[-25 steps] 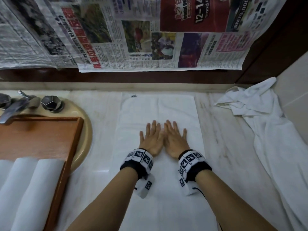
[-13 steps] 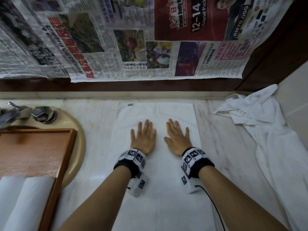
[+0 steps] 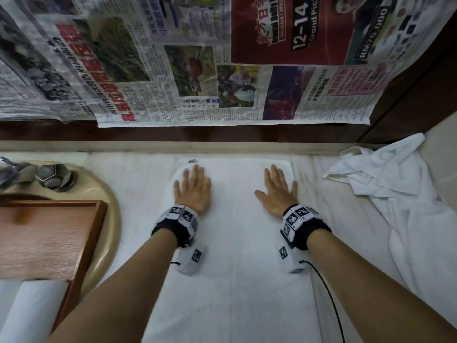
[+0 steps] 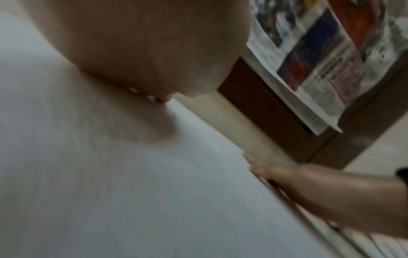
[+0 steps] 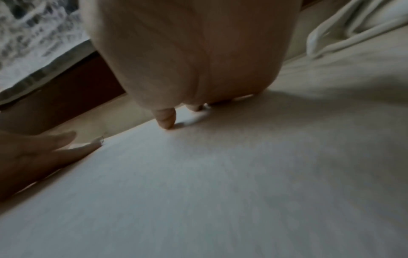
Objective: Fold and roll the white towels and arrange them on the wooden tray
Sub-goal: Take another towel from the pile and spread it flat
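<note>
Hands (image 3: 194, 188) now apart on towel (image 3: 232, 268)

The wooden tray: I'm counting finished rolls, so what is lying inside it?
At the near end of the brown wooden tray, two rolled white towels lie side by side. Its far part shows bare wood. The picture's edge cuts off anything further left.

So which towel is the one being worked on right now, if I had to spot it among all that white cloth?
Start at the marble counter under the hanging newspaper. The flat towel lies in the middle, between the wooden tray and a crumpled towel. It alone is spread smooth, with the left hand and right hand pressed flat on it.
</note>
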{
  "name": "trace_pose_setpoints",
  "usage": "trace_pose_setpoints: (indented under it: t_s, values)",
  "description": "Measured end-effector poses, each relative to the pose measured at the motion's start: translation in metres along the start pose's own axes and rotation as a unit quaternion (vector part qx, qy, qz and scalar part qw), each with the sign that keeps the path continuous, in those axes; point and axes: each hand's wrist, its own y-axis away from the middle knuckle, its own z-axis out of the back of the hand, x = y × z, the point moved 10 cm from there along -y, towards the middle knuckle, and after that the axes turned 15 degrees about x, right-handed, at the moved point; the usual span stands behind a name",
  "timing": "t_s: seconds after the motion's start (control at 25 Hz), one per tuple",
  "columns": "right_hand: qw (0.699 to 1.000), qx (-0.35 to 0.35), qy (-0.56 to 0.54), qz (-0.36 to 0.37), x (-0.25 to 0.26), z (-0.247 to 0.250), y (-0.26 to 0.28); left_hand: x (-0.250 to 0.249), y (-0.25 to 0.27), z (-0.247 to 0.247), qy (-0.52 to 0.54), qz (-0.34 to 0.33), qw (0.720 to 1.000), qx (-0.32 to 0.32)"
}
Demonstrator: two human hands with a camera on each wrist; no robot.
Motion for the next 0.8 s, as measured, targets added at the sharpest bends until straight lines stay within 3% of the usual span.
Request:
trace_pose_setpoints:
  t_s: [0.08,0.12,0.24,0.32,0.48,0.8]
  values:
    - [0.999,-0.005,-0.024,-0.034,0.000,0.004,0.002,0.013,0.001,0.015,0.071,0.057,0.996,-0.008]
    - [1.000,-0.014,-0.021,-0.009,0.018,0.007,0.001,-0.001,0.001,0.015,0.068,0.044,0.997,-0.003]
    - [0.993,-0.007,0.020,0.115,0.073,0.000,-0.007,-0.064,-0.002,-0.018,-0.026,-0.091,0.993,0.069]
    - [0.993,0.001,0.041,0.107,0.067,-0.002,-0.013,-0.058,-0.004,-0.026,-0.065,-0.112,0.989,0.077]
    - [0.998,0.000,0.027,0.064,0.027,0.006,-0.013,-0.008,-0.006,0.000,-0.090,-0.061,0.992,0.058]
    - [1.000,-0.009,0.005,-0.009,-0.025,0.010,-0.009,0.043,-0.006,0.021,-0.078,0.022,0.997,0.012]
